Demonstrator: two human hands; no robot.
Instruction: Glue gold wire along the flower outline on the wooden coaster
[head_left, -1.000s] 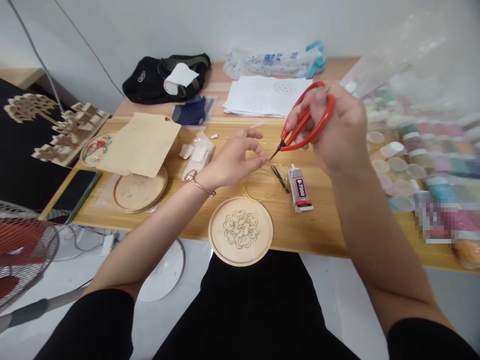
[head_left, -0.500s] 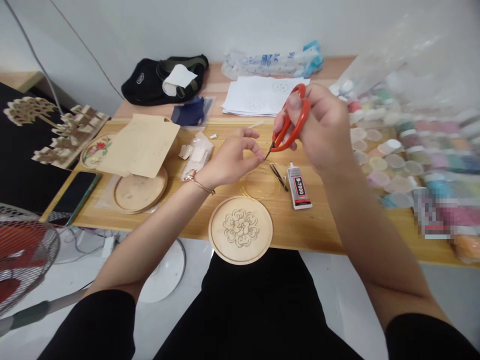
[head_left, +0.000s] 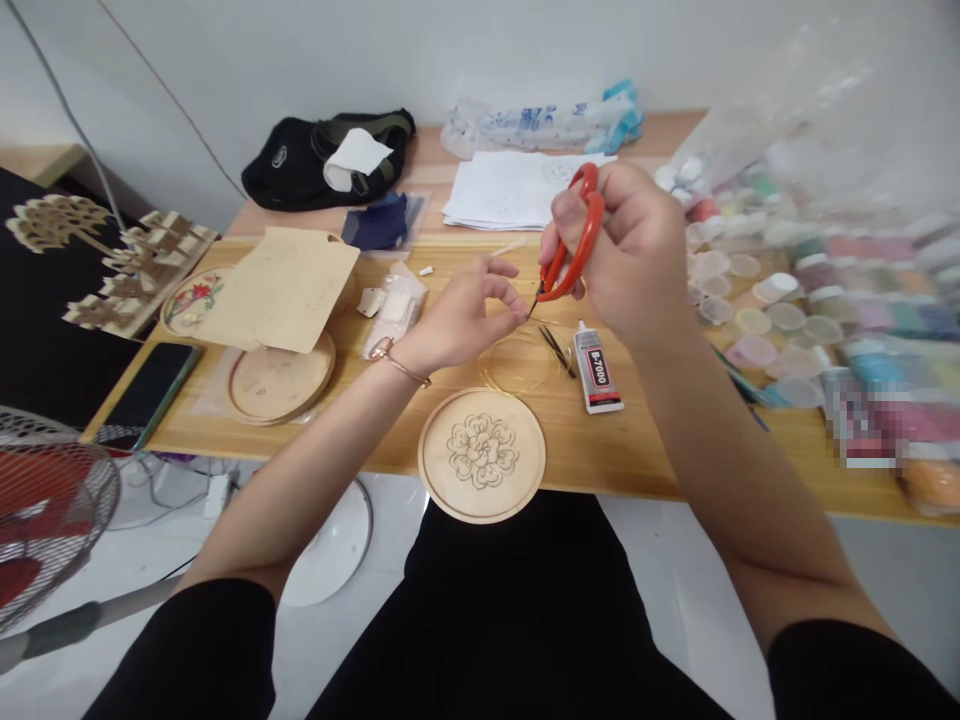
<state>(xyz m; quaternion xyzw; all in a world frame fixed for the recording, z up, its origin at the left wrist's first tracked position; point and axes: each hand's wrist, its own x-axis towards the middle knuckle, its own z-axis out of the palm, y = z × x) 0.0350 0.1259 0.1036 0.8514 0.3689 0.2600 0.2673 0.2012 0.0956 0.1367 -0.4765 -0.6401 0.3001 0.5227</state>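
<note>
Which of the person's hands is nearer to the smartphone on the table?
Left. The left hand is to the right of the smartphone; the right hand, holding the red-handled scissors, is farther to its right.

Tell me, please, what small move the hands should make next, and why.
Perhaps steady the left hand and check its fingertips are clear of the red-handled scissors before any snip, since the right hand holds them with the tips beside those fingertips. Anything pinched there is too fine to see.
</note>
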